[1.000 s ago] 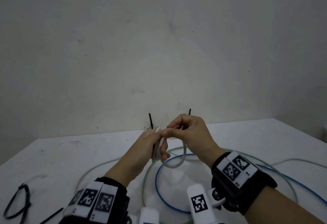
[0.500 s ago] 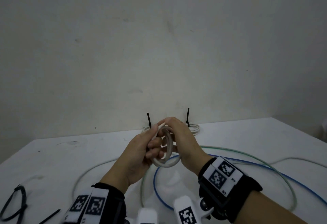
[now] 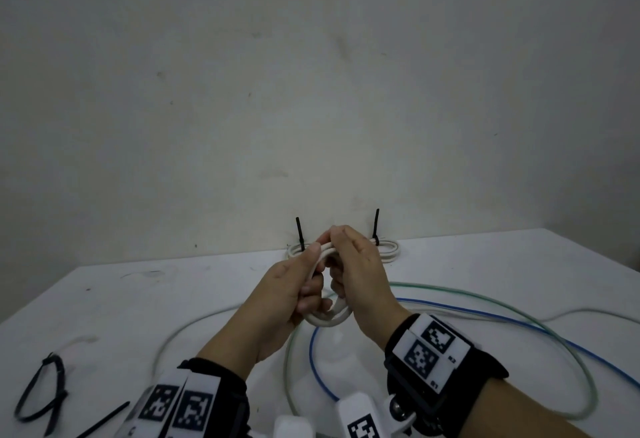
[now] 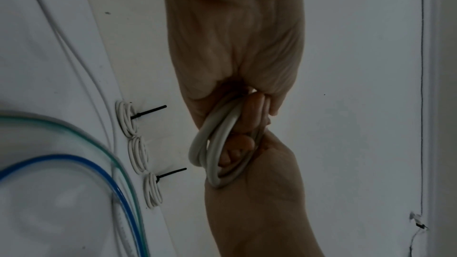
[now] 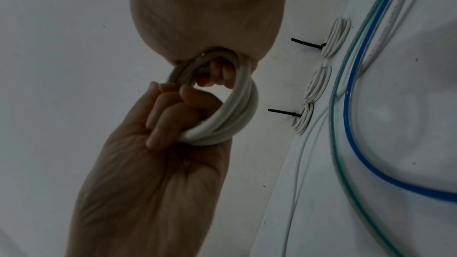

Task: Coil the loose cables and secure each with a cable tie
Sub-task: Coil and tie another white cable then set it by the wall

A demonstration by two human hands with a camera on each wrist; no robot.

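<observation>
Behind your hands a plain pale wall (image 3: 242, 91) meets the white table (image 3: 114, 299), and along that far edge lie three small white coils (image 4: 138, 153) in a row; black cable ties (image 4: 150, 112) stand up from the two outer ones, and whether the middle one is tied I cannot tell; you hold a white cable coil (image 3: 329, 316) in the air above the table, between both hands; your left hand (image 3: 287, 288) has its fingers curled through the loop, with the thumb laid along the top strands; your right hand (image 3: 360, 275) closes over the other side of the same coil, fingers hooked through the ring, so both hands grip it and neither is free; the wrist views show several turns of cable bunched together in the coil; under your hands a green cable (image 3: 519, 302) and a blue cable (image 3: 502, 316) lie loose in wide loops on the table, with a thin white cable (image 3: 194, 326) beside them; at your near left lie spare black ties (image 3: 41, 392), one bent into a loop, well apart from the coil.
</observation>
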